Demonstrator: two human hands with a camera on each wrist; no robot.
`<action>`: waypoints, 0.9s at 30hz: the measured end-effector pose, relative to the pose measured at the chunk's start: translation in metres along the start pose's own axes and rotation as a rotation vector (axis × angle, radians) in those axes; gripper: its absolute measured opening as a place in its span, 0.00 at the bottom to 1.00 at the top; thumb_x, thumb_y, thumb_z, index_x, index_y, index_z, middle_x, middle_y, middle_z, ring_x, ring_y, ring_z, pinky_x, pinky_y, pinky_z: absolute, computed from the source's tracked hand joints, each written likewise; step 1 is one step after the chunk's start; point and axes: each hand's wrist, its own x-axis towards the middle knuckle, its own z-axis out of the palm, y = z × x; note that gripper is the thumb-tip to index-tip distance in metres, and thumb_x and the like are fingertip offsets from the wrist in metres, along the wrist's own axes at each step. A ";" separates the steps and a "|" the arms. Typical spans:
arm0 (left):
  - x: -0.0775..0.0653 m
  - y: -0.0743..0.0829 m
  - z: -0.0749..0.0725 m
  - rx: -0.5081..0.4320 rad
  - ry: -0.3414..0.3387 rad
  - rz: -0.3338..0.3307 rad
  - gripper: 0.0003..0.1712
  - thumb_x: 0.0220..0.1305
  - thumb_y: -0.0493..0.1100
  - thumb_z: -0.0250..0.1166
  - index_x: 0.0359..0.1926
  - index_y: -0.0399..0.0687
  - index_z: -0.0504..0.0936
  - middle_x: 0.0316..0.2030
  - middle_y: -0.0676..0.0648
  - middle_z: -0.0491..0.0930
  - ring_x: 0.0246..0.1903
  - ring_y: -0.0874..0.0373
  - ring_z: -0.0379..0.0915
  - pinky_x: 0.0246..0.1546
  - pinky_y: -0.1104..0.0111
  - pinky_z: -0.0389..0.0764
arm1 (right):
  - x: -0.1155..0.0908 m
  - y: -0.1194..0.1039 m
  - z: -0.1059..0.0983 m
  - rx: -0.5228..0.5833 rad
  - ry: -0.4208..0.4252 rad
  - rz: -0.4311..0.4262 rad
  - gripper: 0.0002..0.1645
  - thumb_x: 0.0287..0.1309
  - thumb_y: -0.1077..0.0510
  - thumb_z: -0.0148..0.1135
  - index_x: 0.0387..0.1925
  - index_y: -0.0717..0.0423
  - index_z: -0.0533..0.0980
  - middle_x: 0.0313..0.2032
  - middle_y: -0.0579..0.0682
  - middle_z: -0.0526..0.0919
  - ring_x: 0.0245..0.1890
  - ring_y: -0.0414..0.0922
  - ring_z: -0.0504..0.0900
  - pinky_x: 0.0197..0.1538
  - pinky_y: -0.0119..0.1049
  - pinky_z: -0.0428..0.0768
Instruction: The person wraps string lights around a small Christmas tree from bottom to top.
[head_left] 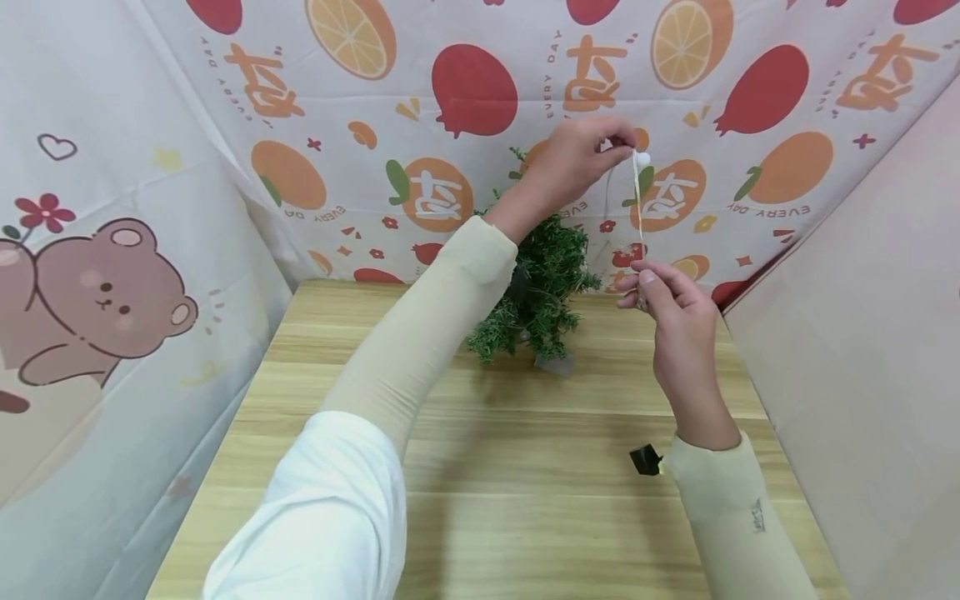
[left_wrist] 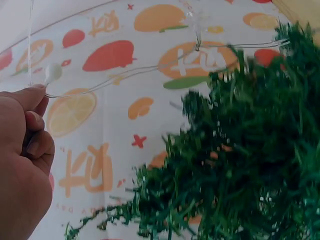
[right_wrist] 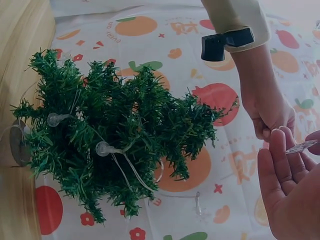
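A small green artificial Christmas tree (head_left: pixel 551 267) stands at the back of the table, with clear bulbs (right_wrist: pixel 106 149) and thin wire of a string of fairy lights on its branches. My left hand (head_left: pixel 577 162) is raised above and right of the tree, pinching the light wire (left_wrist: pixel 125 75) beside a round whitish bulb (left_wrist: pixel 53 73). From there the wire runs back to the tree in the left wrist view. Lower down, my right hand (head_left: pixel 684 329) pinches a clear, glinting piece of the string (right_wrist: pixel 302 146) between thumb and fingers. Thin strands (head_left: pixel 639 204) stretch between both hands.
The wood-grain table (head_left: pixel 525 500) meets a fruit-printed cloth (head_left: pixel 472 92) behind the tree. A bear-printed cloth (head_left: pixel 105 292) hangs at left, a plain pale wall (head_left: pixel 862 333) at right. A grey base piece (head_left: pixel 555 364) shows below the branches. Black mounts sit at the wrists.
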 end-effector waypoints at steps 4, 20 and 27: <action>0.002 -0.005 -0.008 0.101 0.001 -0.016 0.11 0.75 0.45 0.58 0.49 0.50 0.84 0.48 0.53 0.83 0.47 0.65 0.75 0.50 0.79 0.71 | 0.008 0.001 0.004 -0.009 -0.020 0.018 0.18 0.71 0.54 0.61 0.51 0.66 0.80 0.37 0.55 0.87 0.33 0.48 0.86 0.50 0.36 0.83; 0.011 -0.024 -0.045 0.310 0.018 -0.195 0.16 0.77 0.51 0.55 0.55 0.56 0.83 0.55 0.56 0.82 0.49 0.64 0.77 0.51 0.75 0.74 | 0.047 -0.003 0.034 0.062 -0.081 0.025 0.18 0.68 0.53 0.64 0.47 0.65 0.82 0.38 0.58 0.86 0.35 0.48 0.88 0.48 0.40 0.86; 0.006 -0.047 -0.056 0.253 0.039 -0.235 0.15 0.76 0.51 0.56 0.53 0.54 0.84 0.53 0.55 0.83 0.45 0.63 0.74 0.49 0.72 0.73 | 0.059 -0.002 0.048 0.035 -0.143 0.051 0.16 0.68 0.54 0.64 0.48 0.63 0.83 0.39 0.59 0.88 0.34 0.47 0.89 0.48 0.38 0.85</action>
